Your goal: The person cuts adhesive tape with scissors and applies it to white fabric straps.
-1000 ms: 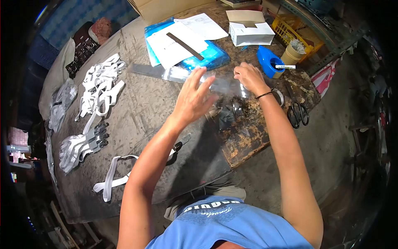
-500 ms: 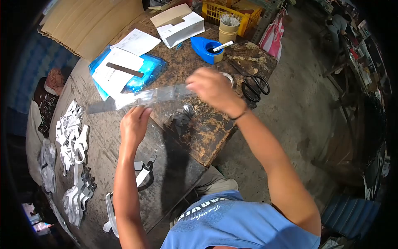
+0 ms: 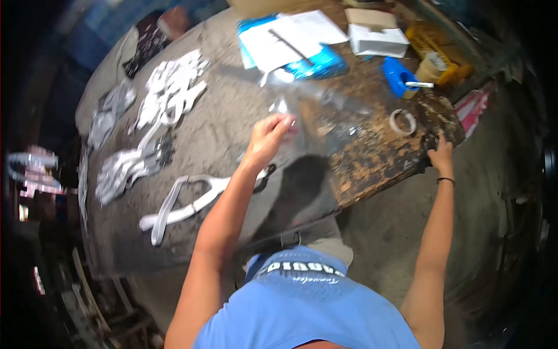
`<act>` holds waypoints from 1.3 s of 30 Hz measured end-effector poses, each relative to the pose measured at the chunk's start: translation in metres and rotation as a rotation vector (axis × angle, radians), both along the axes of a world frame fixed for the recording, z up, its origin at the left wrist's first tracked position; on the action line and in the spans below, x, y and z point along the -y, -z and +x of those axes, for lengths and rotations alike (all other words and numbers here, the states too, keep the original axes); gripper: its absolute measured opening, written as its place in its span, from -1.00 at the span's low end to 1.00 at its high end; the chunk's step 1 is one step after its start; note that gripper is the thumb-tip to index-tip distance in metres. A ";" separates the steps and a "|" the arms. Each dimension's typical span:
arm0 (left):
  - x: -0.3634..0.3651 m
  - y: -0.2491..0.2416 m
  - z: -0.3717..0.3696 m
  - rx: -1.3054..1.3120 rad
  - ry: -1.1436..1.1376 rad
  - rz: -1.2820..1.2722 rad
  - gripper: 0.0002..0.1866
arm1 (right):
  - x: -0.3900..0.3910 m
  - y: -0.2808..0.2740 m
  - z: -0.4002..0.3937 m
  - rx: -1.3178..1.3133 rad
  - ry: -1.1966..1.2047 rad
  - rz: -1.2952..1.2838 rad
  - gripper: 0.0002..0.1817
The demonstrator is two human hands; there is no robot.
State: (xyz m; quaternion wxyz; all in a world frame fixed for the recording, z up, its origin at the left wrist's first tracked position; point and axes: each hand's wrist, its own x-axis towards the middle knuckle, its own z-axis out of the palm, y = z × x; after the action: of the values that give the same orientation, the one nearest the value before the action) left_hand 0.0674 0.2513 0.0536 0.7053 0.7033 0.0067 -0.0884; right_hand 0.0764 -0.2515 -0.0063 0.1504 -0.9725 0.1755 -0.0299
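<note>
My left hand (image 3: pixel 270 138) is closed in a pinch on a piece of clear plastic film (image 3: pixel 280 106), which is blurred and shows mostly as glints. More clear plastic strips (image 3: pixel 343 100) lie just beyond it across the table. At the right edge of the table, my right hand (image 3: pixel 442 152) has its fingers closed on the black handles of the scissors (image 3: pixel 430 143), whose blades are hard to make out. A roll of tape (image 3: pixel 403 122) lies close by. Under my left forearm is a white strap (image 3: pixel 200 200) with a black end piece.
A white strap pile (image 3: pixel 168 87) and a strap bundle (image 3: pixel 125 168) lie left. Farther back are papers (image 3: pixel 317 28) on a blue plastic package (image 3: pixel 322 63), an open white box (image 3: pixel 378 42), a blue tape dispenser (image 3: pixel 395 75) with a marker (image 3: pixel 419 85), and a yellow crate (image 3: pixel 427 43).
My right hand has let go of the clear plastic strip and moved right to the scissors. My left hand remains pinched on plastic. The view has turned, shifting the table contents rightward.
</note>
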 end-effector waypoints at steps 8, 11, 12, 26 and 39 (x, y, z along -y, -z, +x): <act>-0.057 0.013 -0.085 0.655 -0.340 0.867 -0.36 | 0.001 -0.011 -0.032 0.178 0.294 1.100 -0.55; -0.108 0.017 -0.160 0.620 -0.417 0.927 -0.43 | -0.025 -0.022 -0.079 0.418 -0.007 1.534 -0.53; -0.127 0.023 -0.184 0.534 -0.482 0.988 -0.48 | -0.045 -0.030 -0.095 0.506 0.037 1.592 -0.42; -0.206 0.078 -0.255 0.353 -0.580 1.360 -0.49 | -0.162 -0.136 -0.161 0.505 -0.507 1.509 0.29; -0.203 0.067 -0.246 0.374 -0.558 1.342 -0.34 | -0.158 -0.139 -0.172 0.577 -0.577 1.460 0.34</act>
State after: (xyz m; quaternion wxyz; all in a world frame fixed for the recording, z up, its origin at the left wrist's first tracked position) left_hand -0.1782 0.4542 -0.0132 0.1105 0.9579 0.1173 0.2376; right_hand -0.0951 -0.0939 0.1324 0.7833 -0.5917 -0.1506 -0.1171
